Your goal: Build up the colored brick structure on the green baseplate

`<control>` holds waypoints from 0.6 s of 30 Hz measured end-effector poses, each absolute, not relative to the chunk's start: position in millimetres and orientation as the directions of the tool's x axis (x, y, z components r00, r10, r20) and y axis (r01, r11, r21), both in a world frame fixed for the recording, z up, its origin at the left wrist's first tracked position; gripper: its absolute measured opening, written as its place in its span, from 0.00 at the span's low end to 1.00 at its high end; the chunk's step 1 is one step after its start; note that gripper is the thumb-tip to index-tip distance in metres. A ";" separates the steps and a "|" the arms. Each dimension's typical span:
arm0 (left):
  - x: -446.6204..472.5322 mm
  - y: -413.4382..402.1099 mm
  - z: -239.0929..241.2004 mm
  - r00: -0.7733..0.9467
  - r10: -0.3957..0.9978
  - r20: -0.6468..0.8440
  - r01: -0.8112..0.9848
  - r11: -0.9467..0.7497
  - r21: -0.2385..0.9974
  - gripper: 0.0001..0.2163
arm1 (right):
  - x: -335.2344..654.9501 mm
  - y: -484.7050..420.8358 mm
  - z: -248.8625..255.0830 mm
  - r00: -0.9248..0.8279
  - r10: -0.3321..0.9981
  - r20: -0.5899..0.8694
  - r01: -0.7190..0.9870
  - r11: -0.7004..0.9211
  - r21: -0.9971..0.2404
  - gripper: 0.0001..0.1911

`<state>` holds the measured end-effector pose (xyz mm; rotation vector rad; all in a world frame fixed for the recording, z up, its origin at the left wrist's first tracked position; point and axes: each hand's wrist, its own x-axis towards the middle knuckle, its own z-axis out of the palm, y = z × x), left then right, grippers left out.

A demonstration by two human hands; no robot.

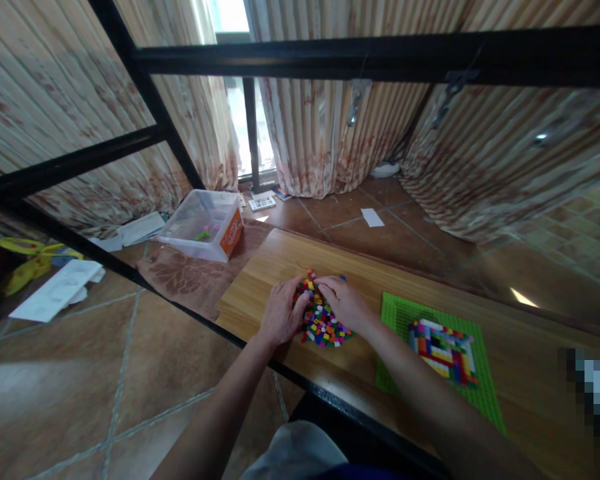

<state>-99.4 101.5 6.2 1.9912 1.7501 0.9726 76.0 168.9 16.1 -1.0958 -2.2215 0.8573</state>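
A pile of small, many-coloured toy building bricks (326, 327) lies on the wooden table between my hands. My left hand (283, 311) rests along the pile's left side, fingers stretched out and thumb apart. On the other side, my right hand (344, 301) reaches over the far right part of the pile with its fingers spread. Some bricks are hidden under the fingers. To the right, past my right forearm, a green baseplate (391, 310) carries a low structure of coloured bricks (445, 350); the forearm covers part of the plate.
The wooden table (525, 360) runs from left to right, with a black metal frame (165, 133) around it. A clear plastic box (190, 223) with a few pink and green pieces stands beyond its left end. White packaging (55, 290) and papers (373, 217) lie on the tiled floor.
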 end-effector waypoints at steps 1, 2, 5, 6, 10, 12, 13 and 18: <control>-100.0 100.4 5.4 0.025 0.960 0.280 0.733 -0.208 0.648 0.21 | 78.6 165.1 17.7 -0.532 0.832 0.157 0.496 0.456 -0.739 0.17; -100.5 99.3 4.5 0.028 0.960 0.277 0.721 -0.211 0.660 0.21 | 81.8 161.8 19.0 -0.519 0.842 0.151 0.496 0.440 -0.748 0.17; -101.6 96.6 1.5 0.019 0.963 0.270 0.688 -0.208 0.695 0.21 | 93.2 159.3 20.7 -0.425 0.887 0.178 0.528 0.403 -0.748 0.17; -101.7 96.2 0.9 0.008 0.963 0.269 0.680 -0.203 0.705 0.22 | 97.2 161.7 20.5 -0.375 0.907 0.193 0.554 0.386 -0.737 0.17; -101.3 96.7 1.3 -0.067 0.964 0.259 0.653 -0.154 0.742 0.22 | 107.7 185.0 17.3 -0.220 0.961 0.169 0.719 0.277 -0.637 0.18; -101.1 97.5 2.1 -0.101 0.963 0.248 0.630 -0.131 0.765 0.22 | 108.6 198.0 14.6 -0.236 0.966 0.106 0.788 0.254 -0.561 0.19; -101.1 98.0 2.3 -0.113 0.964 0.243 0.618 -0.123 0.776 0.21 | 108.4 203.2 13.1 -0.262 0.962 0.075 0.808 0.261 -0.528 0.19; -101.7 99.9 0.3 -0.147 0.964 0.223 0.576 -0.100 0.811 0.20 | 108.9 212.7 7.5 -0.387 0.922 0.008 0.807 0.342 -0.482 0.16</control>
